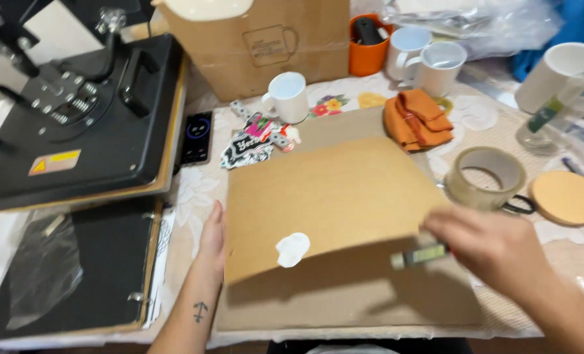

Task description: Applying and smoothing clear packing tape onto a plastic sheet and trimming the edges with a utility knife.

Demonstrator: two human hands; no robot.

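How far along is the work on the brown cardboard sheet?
Done: a white blob, perhaps glue, sits on the cardboard sheet. In hand: the left hand steadies the sheet's edge while the right hand holds a small tube-like tool. Left: the printed stickers lie unattached behind.

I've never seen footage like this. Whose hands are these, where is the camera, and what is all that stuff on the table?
There is no robot here. The single picture comes from a camera worn on a person's head, looking down at their own bare hands. The left hand steadies the edge of a brown cardboard sheet that lies on a larger cardboard piece. The right hand holds a small tool, too blurred to identify. A white blob sits on the sheet. At the left stands a black heat press. Farther back are white mugs, a tape roll, an orange cloth and a round cork coaster.
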